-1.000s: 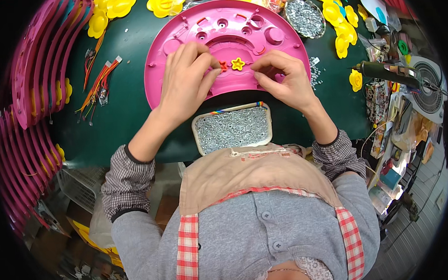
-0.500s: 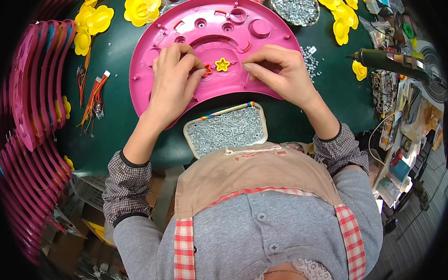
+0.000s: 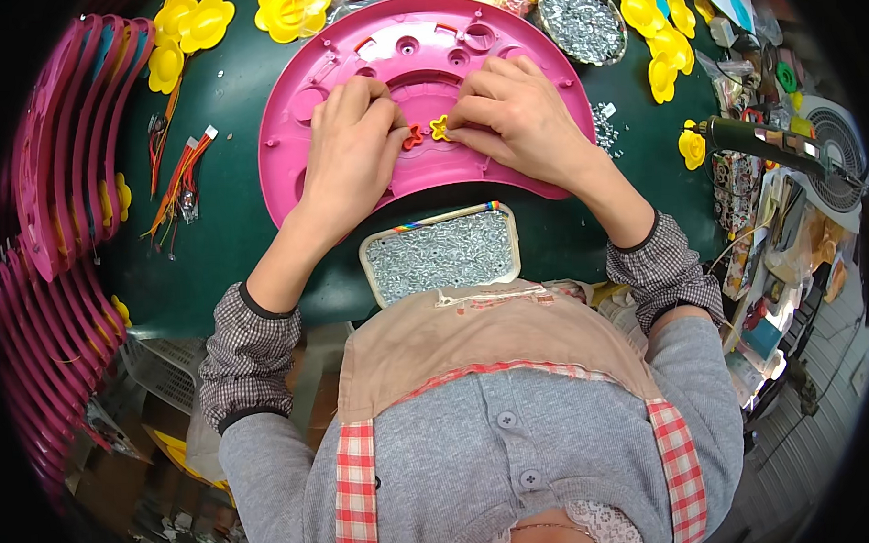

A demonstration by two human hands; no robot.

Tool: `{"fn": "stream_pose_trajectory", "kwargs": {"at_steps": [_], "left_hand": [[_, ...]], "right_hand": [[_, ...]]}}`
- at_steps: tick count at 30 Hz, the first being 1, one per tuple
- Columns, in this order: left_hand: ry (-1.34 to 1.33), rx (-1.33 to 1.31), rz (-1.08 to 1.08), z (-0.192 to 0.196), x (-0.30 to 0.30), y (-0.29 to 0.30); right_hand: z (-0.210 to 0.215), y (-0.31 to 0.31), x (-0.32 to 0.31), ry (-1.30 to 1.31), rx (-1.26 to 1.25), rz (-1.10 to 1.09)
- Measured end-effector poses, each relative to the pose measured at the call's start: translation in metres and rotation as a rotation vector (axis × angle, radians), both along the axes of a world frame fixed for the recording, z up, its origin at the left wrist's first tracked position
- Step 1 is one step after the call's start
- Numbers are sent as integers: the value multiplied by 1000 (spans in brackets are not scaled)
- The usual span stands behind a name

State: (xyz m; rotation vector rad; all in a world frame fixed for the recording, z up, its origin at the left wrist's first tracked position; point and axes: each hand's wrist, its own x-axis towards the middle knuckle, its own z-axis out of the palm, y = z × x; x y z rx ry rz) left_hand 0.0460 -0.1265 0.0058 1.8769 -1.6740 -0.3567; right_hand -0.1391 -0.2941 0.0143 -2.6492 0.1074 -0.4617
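Head cam: yellow star pc (image 3: 439, 128) lay just L of R hand (image 3: 517, 115), red star pc (image 3: 413, 137) just R of L hand (image 3: 354, 145); fingers curled, couldn't tell if pinching.

Right hand (image 3: 513, 114) moved leftward, closing earlier gap; fingertips now at yellow star piece (image 3: 439, 128). Hands closer together.

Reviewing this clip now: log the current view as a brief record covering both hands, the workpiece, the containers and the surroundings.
Left hand: fingertips beside red star; grip unclear
Right hand: fingertips at yellow star; grip unclear
Workpiece: pink curved panel on green table
Near container: tray of small metal parts
Far container: round dish of metal parts
Left side: stacked pink panels, wires
Right side: green power tool
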Motion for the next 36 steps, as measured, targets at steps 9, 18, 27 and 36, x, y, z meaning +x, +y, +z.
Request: {"fn": "stream_pose_trajectory", "kwargs": {"at_steps": [9, 18, 27, 36], "left_hand": [[-21, 20, -34, -2, 4, -1], [-11, 15, -60, -1, 6, -4], [-2, 25, -62, 2, 6, -2], [-56, 92, -81, 9, 5, -9]], "right_hand": [[10, 1, 11, 158, 19, -11], [14, -2, 22, 260, 37, -93], [40, -6, -111, -803, 200, -717], [37, -77, -196, -934, 652, -692]]}}
